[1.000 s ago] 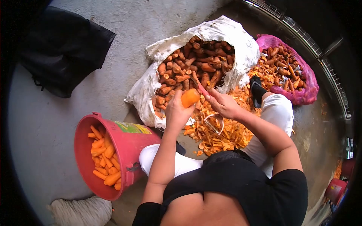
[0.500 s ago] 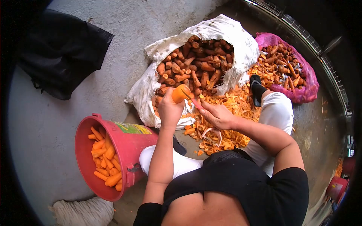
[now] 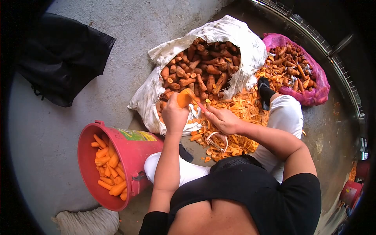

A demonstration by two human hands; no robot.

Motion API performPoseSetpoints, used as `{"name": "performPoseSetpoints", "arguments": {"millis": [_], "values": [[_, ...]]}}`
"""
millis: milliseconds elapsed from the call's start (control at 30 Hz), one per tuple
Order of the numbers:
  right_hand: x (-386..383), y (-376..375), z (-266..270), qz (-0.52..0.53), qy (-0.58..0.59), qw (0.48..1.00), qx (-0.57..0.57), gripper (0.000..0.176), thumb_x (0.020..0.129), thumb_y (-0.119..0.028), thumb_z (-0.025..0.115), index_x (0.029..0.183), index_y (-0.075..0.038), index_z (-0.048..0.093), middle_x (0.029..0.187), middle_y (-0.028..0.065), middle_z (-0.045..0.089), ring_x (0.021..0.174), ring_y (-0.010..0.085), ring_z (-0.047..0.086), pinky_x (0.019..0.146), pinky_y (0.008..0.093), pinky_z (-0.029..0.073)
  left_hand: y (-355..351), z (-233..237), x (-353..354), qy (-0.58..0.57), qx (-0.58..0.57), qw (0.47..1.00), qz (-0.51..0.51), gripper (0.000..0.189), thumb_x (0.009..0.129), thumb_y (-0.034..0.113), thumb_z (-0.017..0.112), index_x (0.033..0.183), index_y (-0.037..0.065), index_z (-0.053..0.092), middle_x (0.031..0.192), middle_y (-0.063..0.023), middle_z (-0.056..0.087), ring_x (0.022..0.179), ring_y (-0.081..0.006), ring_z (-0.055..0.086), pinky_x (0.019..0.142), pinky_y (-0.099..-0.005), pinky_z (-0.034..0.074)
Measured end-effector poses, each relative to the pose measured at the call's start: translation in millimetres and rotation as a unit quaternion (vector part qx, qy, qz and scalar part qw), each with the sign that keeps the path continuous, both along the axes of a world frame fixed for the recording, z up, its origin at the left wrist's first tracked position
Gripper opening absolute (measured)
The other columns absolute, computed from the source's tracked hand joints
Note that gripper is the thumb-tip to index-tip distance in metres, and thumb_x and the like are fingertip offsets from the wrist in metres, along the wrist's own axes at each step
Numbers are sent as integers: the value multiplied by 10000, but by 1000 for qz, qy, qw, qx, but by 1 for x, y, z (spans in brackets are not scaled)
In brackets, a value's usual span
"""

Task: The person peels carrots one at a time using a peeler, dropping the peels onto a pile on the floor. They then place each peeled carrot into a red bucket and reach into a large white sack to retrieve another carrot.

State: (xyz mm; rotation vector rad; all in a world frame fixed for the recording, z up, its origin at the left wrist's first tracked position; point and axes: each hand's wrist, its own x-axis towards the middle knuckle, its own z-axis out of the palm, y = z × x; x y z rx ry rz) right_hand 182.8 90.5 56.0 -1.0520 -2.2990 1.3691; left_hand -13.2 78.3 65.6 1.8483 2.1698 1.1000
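Note:
My left hand (image 3: pixel 174 114) is wrapped round a peeled carrot (image 3: pixel 184 98), its thick end pointing up. My right hand (image 3: pixel 223 120) grips a small knife (image 3: pixel 201 106) by its red handle. The knife's thin blade lies against the carrot's cut end. Just beyond both hands, a torn white sack (image 3: pixel 158 58) gapes open, full of unpeeled carrots (image 3: pixel 196 72). Beneath my right hand, orange peelings (image 3: pixel 244 109) are heaped on the floor, with a pale loop-shaped thing (image 3: pixel 217 141) lying on them.
A red bucket (image 3: pixel 137 147) tilts at my left, holding peeled carrots (image 3: pixel 111 164). A pink mesh sack (image 3: pixel 322 84) of carrots and scraps stands at the far right. Black cloth (image 3: pixel 66 55) lies against the grey wall. A whitish sack (image 3: pixel 88 220) sits below the bucket.
The knife blade has shifted slightly on the carrot's end, and my right hand has moved a little left. The carrot has turned a little in my left hand. The whole view has shifted slightly.

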Motion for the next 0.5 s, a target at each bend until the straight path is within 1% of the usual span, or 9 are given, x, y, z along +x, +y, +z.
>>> {"name": "performPoseSetpoints", "arguments": {"millis": [100,167,300,400,500], "values": [[0,2,7,9,12,999,-51,453,991,-473,272,983,-71,481,714,196,562,736,407,567,652,486,413,-1,5,-1,45,10,999,2,232,708,130,693,872,71,539,785,-136,635,724,-365,620,614,-455,476],[0,4,9,13,30,996,-81,470,991,-479,260,981,-68,488,727,197,565,752,409,565,664,484,411,0,1,-2,47,19,999,6,219,713,128,683,861,70,532,782,-132,636,724,-363,622,609,-453,477],[-2,2,3,2,1,999,-49,474,990,-481,252,1018,-69,486,770,204,585,783,412,572,690,494,415,-3,-1,1,53,30,998,8,208,721,116,666,864,69,523,773,-134,633,722,-358,624,600,-449,482],[-3,0,3,-7,-22,999,-46,473,989,-480,250,1044,-71,483,808,218,595,811,416,577,716,500,420,-4,0,-1,102,27,994,19,216,716,104,657,879,73,520,774,-136,634,714,-358,626,596,-450,487],[-5,2,5,-12,-37,998,-42,473,987,-481,251,1058,-75,482,829,226,598,830,418,579,735,504,422,-5,-3,4,52,14,998,28,224,711,92,646,892,75,516,773,-138,636,705,-365,625,597,-456,487]]}}
